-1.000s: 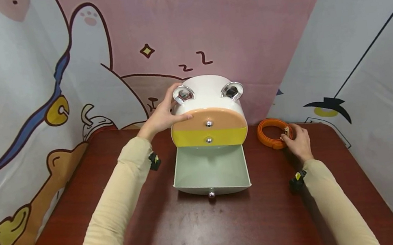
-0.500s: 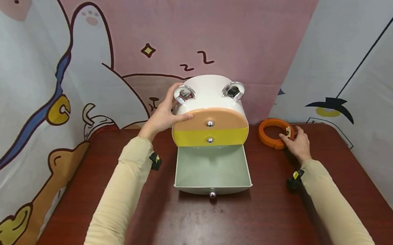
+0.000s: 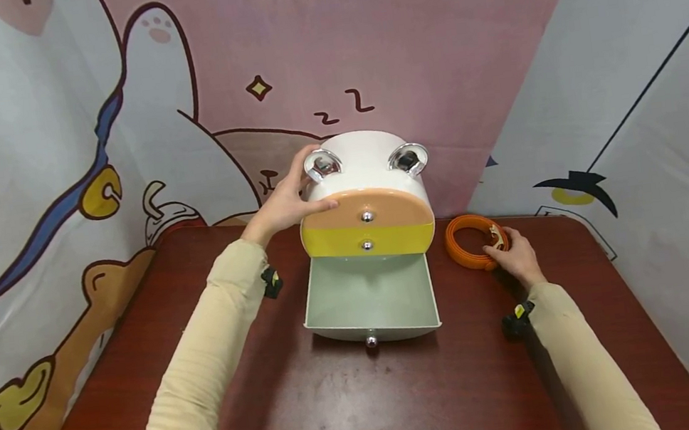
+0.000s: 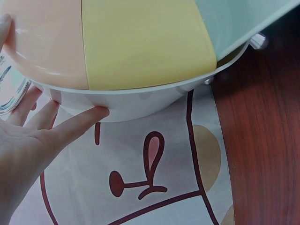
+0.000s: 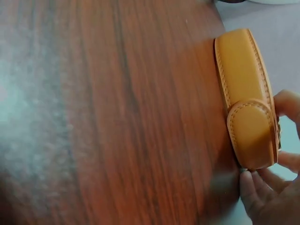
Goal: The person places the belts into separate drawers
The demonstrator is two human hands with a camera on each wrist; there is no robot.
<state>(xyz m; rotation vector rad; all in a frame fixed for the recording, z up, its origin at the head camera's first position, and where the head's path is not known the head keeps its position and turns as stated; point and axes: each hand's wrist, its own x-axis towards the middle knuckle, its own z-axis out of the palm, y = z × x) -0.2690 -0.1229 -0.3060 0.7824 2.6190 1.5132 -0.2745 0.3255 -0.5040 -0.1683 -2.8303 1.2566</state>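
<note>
A small drawer box point(image 3: 370, 158) with a white top and two silver ring ears stands at the table's back. Its peach drawer point(image 3: 344, 208) and yellow drawer point(image 3: 335, 243) are closed; the green bottom drawer point(image 3: 369, 298) is pulled out with nothing in it. My left hand point(image 3: 282, 207) rests on the box's upper left, thumb on the peach front and extended fingers along the white side. To the right, a rolled orange belt point(image 3: 469, 262) is pinched at its buckle side by my right hand point(image 3: 520, 259). Stitching and a rounded belt end show in the right wrist view.
The reddish-brown wooden table point(image 3: 356, 414) extends in front of the box. A cartoon-printed cloth point(image 3: 428, 54) hangs close behind the box and along both sides. The pulled-out drawer with its silver knob point(image 3: 371, 341) juts toward me.
The belt has shifted slightly left and toward me, turning a little, with my right hand on it. My left hand and the drawer box have stayed in place.
</note>
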